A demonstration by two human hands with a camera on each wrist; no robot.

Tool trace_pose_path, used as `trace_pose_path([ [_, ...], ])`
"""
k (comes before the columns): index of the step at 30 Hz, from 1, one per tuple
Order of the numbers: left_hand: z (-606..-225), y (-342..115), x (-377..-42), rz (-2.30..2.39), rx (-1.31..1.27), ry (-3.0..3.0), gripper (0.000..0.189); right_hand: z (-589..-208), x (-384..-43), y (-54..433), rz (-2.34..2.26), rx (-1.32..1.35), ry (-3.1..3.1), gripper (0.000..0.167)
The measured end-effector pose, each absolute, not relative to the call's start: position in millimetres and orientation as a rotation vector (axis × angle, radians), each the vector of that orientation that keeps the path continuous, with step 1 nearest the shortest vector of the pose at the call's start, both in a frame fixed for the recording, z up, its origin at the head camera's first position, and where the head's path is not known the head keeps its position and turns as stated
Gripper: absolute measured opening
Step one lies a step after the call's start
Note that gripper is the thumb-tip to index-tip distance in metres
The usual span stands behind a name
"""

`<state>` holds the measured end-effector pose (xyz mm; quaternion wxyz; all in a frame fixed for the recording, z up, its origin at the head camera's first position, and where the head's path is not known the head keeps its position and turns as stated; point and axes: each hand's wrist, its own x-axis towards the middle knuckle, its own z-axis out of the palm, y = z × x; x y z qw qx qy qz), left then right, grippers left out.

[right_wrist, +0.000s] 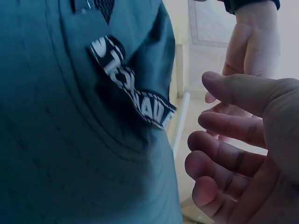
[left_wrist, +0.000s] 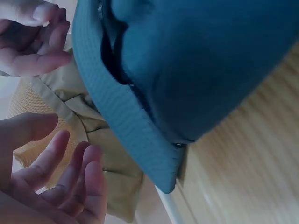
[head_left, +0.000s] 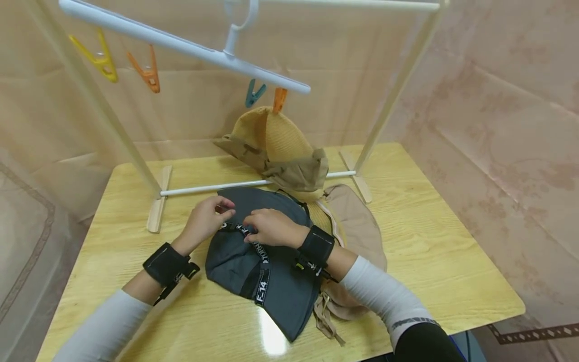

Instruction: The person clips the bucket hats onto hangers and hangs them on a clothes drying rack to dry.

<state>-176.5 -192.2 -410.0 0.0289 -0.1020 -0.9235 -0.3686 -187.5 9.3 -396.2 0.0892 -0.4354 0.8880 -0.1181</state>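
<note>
A dark grey-blue hat (head_left: 289,281) with a wide brim lies on the table, a black strap (head_left: 262,289) with white lettering running across it. My left hand (head_left: 205,218) hovers over its far left side, fingers loosely bent around nothing. Close beside it, above the strap, is my right hand (head_left: 273,227), its relaxed fingers also holding nothing. Both wrist views show space between the fingers and the dark fabric. Under the dark hat's right side, partly hidden, lies a beige hat (head_left: 357,216) with a tie cord (head_left: 324,314).
Behind the hands, a straw-and-brown hat (head_left: 289,138) hangs by an orange clothespin (head_left: 279,100) from a tilted white hanger (head_left: 181,48). Yellow (head_left: 104,60), orange (head_left: 149,73) and teal (head_left: 254,94) clothespins hang there too. The rack's wooden feet (head_left: 156,213) stand on the table (head_left: 434,271).
</note>
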Motion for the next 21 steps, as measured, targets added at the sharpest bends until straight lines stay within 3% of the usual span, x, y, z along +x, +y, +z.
trace_pose_path([
  [21, -423, -216, -165, -1.072, -0.441, -3.153, 0.015, -426, -176, -3, -0.172, -1.279, 2.583, 0.042],
])
